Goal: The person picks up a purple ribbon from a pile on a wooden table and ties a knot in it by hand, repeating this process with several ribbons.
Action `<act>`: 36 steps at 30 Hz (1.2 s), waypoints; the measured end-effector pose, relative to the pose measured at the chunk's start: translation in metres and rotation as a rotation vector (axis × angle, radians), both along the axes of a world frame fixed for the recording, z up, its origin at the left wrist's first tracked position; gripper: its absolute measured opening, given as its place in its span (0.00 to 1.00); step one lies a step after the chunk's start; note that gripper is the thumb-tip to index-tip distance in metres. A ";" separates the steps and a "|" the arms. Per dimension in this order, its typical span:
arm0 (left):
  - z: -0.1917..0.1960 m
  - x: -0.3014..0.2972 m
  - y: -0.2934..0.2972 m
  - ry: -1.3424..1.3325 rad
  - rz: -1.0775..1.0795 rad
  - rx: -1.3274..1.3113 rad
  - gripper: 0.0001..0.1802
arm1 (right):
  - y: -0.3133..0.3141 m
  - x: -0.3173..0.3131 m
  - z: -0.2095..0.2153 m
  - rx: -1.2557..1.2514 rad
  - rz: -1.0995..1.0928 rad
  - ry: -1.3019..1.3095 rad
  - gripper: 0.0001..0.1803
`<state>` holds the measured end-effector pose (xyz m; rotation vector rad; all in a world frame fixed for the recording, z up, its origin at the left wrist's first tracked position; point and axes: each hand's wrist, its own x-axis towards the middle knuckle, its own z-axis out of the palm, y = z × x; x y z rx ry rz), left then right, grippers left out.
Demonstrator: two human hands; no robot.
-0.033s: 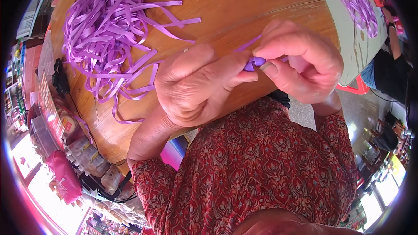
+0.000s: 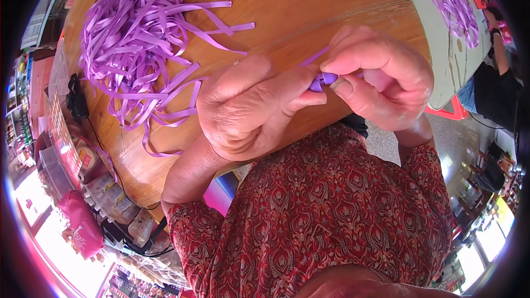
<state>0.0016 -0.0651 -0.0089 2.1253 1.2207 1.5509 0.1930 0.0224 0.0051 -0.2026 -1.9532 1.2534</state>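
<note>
Left hand and right hand both pinch a small purple piece between their fingertips.

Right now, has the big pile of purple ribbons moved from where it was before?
No, the big pile of purple ribbons hasn't visibly shifted either way: it lies in the same spot on the wooden table.

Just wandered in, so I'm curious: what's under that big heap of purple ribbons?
The purple ribbon heap lies on the wooden table, which shows between its loose ends. Anything under the dense middle is hidden.
</note>
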 end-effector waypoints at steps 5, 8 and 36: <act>-0.004 0.002 0.001 -0.120 -0.012 -0.015 0.16 | 0.001 -0.003 -0.005 -0.035 0.030 0.056 0.14; -0.005 0.001 0.002 -0.155 -0.027 -0.038 0.15 | 0.003 -0.004 -0.007 0.064 0.025 0.068 0.13; -0.004 -0.002 0.003 -0.133 -0.013 -0.075 0.12 | 0.008 -0.003 0.001 0.171 0.024 -0.033 0.13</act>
